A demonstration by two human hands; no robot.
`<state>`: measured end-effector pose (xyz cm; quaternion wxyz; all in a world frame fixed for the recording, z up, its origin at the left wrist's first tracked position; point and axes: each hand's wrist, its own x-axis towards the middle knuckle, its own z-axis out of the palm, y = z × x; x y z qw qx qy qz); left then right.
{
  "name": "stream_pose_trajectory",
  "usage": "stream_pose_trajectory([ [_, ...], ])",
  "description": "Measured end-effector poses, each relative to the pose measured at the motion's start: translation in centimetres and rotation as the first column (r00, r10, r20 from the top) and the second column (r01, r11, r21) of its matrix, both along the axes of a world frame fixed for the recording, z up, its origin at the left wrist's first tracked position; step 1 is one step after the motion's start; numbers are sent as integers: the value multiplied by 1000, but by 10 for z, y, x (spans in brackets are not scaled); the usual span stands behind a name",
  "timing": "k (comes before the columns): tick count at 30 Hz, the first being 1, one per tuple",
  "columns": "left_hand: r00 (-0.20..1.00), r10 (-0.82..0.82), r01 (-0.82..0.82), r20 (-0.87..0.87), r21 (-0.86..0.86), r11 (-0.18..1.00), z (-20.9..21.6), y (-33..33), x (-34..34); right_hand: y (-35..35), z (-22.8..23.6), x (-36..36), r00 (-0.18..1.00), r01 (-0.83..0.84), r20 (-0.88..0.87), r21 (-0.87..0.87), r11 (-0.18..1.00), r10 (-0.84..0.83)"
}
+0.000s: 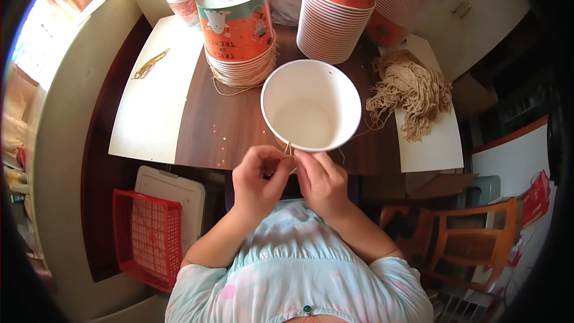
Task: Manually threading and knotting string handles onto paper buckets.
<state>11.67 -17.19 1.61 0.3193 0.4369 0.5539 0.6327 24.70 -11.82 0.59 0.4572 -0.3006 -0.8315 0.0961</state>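
Observation:
A white-lined paper bucket (pixel 309 110) stands at the near edge of the brown table, its open mouth toward me and a small hole showing near its far rim. A thin tan string (pixel 289 148) comes off the bucket's near rim. My left hand (pixel 258 178) pinches that string between thumb and fingertips. Close beside it, my right hand (pixel 323 182) is closed at the same string, fingertips just under the rim. Whether the string is knotted there is hidden by my fingers. Another strand trails out to the right of the bucket.
Upside-down orange buckets (pixel 236 33) with string around their rims are stacked behind at left. A taller bucket stack (pixel 335 24) stands at the back. A heap of tan strings (pixel 412 90) lies right; a small string bundle (pixel 150 64) lies left. Below are a red basket (pixel 147 239) and wooden chair (pixel 472 233).

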Motion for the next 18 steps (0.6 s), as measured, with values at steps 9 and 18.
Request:
stream_pose_trajectory([
  [9,872,-104,94,478,46,995,-8,7,-16,8,-3,-20,845,-503,-525,-714,487,103],
  [18,979,-35,34,200,6,999,5,0,-17,10,-4,-22,639,-755,-723,-654,-35,-262],
])
